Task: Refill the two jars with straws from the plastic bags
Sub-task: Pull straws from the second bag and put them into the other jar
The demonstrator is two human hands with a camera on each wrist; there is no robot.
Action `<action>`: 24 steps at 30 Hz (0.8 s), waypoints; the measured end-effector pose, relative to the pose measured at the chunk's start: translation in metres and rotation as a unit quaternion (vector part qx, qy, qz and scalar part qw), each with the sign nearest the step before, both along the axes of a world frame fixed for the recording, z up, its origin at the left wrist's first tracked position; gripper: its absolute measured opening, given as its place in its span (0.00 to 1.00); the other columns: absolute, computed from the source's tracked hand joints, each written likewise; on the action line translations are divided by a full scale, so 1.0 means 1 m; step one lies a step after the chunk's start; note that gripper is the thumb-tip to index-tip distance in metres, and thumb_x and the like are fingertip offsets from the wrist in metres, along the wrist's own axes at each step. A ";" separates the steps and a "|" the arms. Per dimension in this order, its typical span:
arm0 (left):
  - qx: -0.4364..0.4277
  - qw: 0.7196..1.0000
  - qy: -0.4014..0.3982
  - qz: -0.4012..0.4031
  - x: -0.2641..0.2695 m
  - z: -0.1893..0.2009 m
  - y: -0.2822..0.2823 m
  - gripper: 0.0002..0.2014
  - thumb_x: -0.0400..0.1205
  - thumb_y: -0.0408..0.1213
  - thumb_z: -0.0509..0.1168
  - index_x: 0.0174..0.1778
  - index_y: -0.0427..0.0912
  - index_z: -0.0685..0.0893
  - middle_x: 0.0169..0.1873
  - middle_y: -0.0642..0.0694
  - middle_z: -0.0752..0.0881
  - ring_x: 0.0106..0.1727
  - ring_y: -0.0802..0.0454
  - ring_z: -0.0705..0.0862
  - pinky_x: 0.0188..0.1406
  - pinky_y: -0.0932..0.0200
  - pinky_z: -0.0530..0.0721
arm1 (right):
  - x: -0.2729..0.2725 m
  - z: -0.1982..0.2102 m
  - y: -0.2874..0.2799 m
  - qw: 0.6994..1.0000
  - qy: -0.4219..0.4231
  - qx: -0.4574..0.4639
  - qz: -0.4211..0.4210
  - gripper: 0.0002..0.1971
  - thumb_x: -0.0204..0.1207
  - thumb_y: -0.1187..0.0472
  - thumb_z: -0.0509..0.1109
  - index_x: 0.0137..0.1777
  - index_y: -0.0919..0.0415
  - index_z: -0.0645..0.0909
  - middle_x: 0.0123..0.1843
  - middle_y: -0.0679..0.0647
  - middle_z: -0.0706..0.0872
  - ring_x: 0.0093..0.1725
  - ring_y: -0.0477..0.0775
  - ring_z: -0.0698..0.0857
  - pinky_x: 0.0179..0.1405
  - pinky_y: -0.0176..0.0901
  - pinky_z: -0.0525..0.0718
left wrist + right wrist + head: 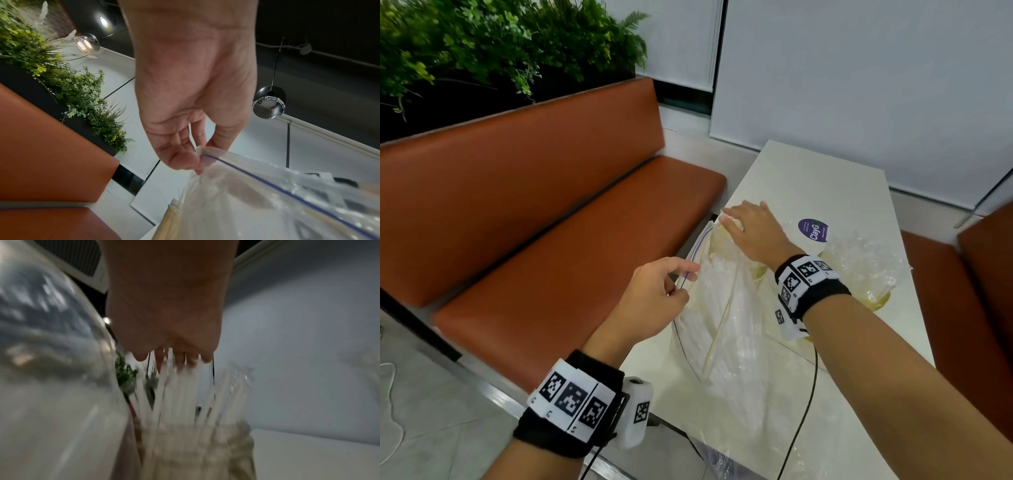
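Observation:
A clear zip bag with a blue seal line stands on the white table, with white straws inside. My left hand pinches the bag's top edge; in the left wrist view the fingertips nip the bag at the seal's end. Just behind the bag stands a yellowish glass jar. My right hand lies flat over it, fingers straight. The blurred right wrist view shows that hand touching the tops of straws upright in the jar. A second jar is half hidden under a crumpled bag.
A round purple sticker lies on the table behind the jars. An orange bench runs along the table's left edge, with plants above it. Another orange seat is on the right. A black cable crosses the near tabletop.

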State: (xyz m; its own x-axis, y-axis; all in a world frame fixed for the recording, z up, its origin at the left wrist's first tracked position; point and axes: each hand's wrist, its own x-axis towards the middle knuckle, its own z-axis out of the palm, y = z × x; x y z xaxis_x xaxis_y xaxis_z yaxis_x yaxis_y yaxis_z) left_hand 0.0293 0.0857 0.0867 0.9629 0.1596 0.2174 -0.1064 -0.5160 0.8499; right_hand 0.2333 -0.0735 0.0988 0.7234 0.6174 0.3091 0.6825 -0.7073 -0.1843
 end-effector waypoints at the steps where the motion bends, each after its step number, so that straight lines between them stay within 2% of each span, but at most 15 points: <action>1: 0.002 1.000 0.001 0.004 0.000 0.001 -0.001 0.20 0.77 0.18 0.65 0.58 0.43 0.89 0.24 0.75 0.82 0.20 0.59 0.69 0.23 0.78 0.67 | -0.004 0.008 0.000 0.998 -0.015 0.065 -0.002 0.18 0.88 0.50 0.61 0.64 0.59 0.88 0.60 0.56 0.91 0.64 0.59 0.85 0.73 0.57 0.71; 3: -0.004 1.000 -0.001 0.006 0.001 0.001 -0.002 0.18 0.80 0.20 0.66 0.60 0.43 0.89 0.24 0.76 0.81 0.20 0.59 0.70 0.23 0.78 0.68 | -0.022 0.033 0.000 0.978 -0.029 0.203 0.042 0.10 0.83 0.54 0.69 0.51 0.58 0.90 0.46 0.52 0.92 0.47 0.53 0.90 0.56 0.51 0.86; 4: -0.006 1.000 -0.003 0.007 0.002 0.000 -0.003 0.17 0.81 0.21 0.66 0.60 0.43 0.89 0.25 0.76 0.81 0.21 0.59 0.70 0.23 0.77 0.69 | -0.033 0.048 0.000 0.965 0.006 0.250 0.079 0.08 0.81 0.58 0.72 0.45 0.59 0.90 0.39 0.51 0.91 0.38 0.51 0.90 0.46 0.49 0.88; 5: -0.005 1.000 -0.007 0.008 0.003 0.000 -0.004 0.16 0.82 0.23 0.66 0.60 0.43 0.89 0.25 0.76 0.81 0.22 0.59 0.70 0.24 0.76 0.70 | -0.049 0.063 0.000 0.959 0.066 0.253 0.109 0.07 0.79 0.62 0.74 0.41 0.62 0.90 0.34 0.52 0.91 0.32 0.50 0.90 0.38 0.46 0.89; 6: -0.003 1.000 -0.011 0.007 0.004 -0.001 -0.005 0.15 0.82 0.24 0.66 0.61 0.43 0.88 0.26 0.76 0.82 0.23 0.59 0.71 0.26 0.73 0.74 | -0.066 0.076 0.000 0.958 0.147 0.209 0.130 0.07 0.77 0.63 0.76 0.38 0.64 0.90 0.31 0.53 0.90 0.29 0.51 0.91 0.34 0.45 0.89; 8: -0.001 1.000 -0.015 0.008 0.007 0.001 -0.006 0.15 0.83 0.25 0.65 0.62 0.44 0.88 0.29 0.74 0.84 0.27 0.54 0.76 0.31 0.61 0.85 | -0.090 0.088 0.000 0.952 0.283 -0.003 0.116 0.07 0.74 0.58 0.82 0.43 0.63 0.91 0.30 0.50 0.92 0.29 0.49 0.92 0.37 0.43 0.92; 10: -0.012 1.000 -0.014 0.010 0.008 0.002 -0.007 0.17 0.83 0.24 0.64 0.64 0.44 0.87 0.32 0.68 0.86 0.32 0.44 0.82 0.34 0.55 0.89 | -0.103 0.079 0.001 0.922 0.323 -0.205 0.063 0.21 0.66 0.48 0.87 0.54 0.58 0.90 0.33 0.46 0.93 0.31 0.45 0.93 0.44 0.42 0.92; 11: -0.017 1.000 -0.013 0.011 0.009 0.002 -0.009 0.17 0.83 0.24 0.64 0.64 0.44 0.87 0.34 0.65 0.86 0.35 0.41 0.84 0.34 0.56 0.89 | -0.108 0.071 0.003 0.910 0.328 -0.249 0.048 0.27 0.62 0.45 0.88 0.57 0.56 0.88 0.35 0.47 0.94 0.31 0.44 0.93 0.45 0.43 0.92; 13: -0.028 0.999 -0.016 0.014 0.009 0.002 -0.012 0.17 0.83 0.23 0.64 0.64 0.43 0.87 0.37 0.62 0.87 0.37 0.38 0.85 0.36 0.54 0.90 | -0.113 0.048 0.006 0.909 0.330 -0.251 0.052 0.31 0.59 0.42 0.89 0.59 0.55 0.87 0.38 0.47 0.93 0.32 0.45 0.93 0.40 0.46 0.94; 14: -0.033 0.999 -0.017 0.016 0.009 0.001 -0.013 0.17 0.83 0.23 0.64 0.64 0.43 0.87 0.38 0.61 0.87 0.37 0.38 0.85 0.37 0.53 0.90 | -0.116 0.039 0.007 0.911 0.329 -0.242 0.058 0.30 0.59 0.41 0.88 0.57 0.56 0.88 0.39 0.47 0.93 0.32 0.47 0.93 0.37 0.45 0.94; 17: -0.047 0.999 -0.007 0.023 0.008 -0.002 -0.014 0.17 0.83 0.23 0.64 0.63 0.44 0.87 0.38 0.61 0.86 0.31 0.43 0.85 0.36 0.59 0.85 | -0.126 0.017 0.008 0.909 0.338 -0.234 0.067 0.27 0.62 0.36 0.85 0.48 0.57 0.86 0.38 0.50 0.91 0.29 0.50 0.91 0.30 0.42 0.89; 19: -0.056 0.998 -0.002 0.026 0.006 -0.003 -0.014 0.16 0.83 0.23 0.64 0.62 0.44 0.88 0.36 0.61 0.85 0.27 0.48 0.85 0.34 0.60 0.85 | -0.132 0.007 0.010 0.904 0.356 -0.226 0.073 0.22 0.68 0.38 0.82 0.43 0.54 0.81 0.36 0.49 0.87 0.29 0.49 0.88 0.32 0.44 0.86; 21: -0.054 0.998 -0.001 0.033 0.004 -0.005 -0.013 0.16 0.83 0.23 0.64 0.61 0.44 0.88 0.35 0.60 0.85 0.26 0.51 0.84 0.33 0.62 0.84 | -0.134 -0.002 0.009 0.898 0.385 -0.197 0.078 0.16 0.74 0.42 0.79 0.42 0.51 0.78 0.37 0.49 0.84 0.33 0.50 0.87 0.40 0.50 0.89; 22: -0.054 0.998 -0.003 0.038 0.003 -0.006 -0.011 0.16 0.84 0.23 0.63 0.61 0.45 0.88 0.34 0.60 0.86 0.25 0.50 0.83 0.33 0.61 0.84 | -0.134 -0.006 0.008 0.897 0.399 -0.175 0.079 0.14 0.76 0.46 0.78 0.40 0.52 0.78 0.37 0.49 0.84 0.35 0.52 0.87 0.44 0.53 0.89; 24: -0.050 0.997 -0.007 0.054 0.003 -0.009 -0.007 0.17 0.84 0.23 0.62 0.59 0.48 0.89 0.37 0.55 0.89 0.29 0.41 0.83 0.33 0.49 0.86 | -0.131 -0.009 0.002 0.897 0.415 -0.126 0.086 0.13 0.80 0.54 0.74 0.35 0.53 0.78 0.35 0.49 0.81 0.36 0.53 0.84 0.42 0.50 0.85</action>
State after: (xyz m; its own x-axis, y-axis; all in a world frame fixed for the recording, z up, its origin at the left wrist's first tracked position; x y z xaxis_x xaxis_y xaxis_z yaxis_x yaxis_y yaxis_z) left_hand 0.0322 0.0785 0.0779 0.9360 0.2833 0.2091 -0.0676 -0.4382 0.8963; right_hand 0.1018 -0.0710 0.0896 0.5270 0.7163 -0.4573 0.4870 -0.6956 -0.5282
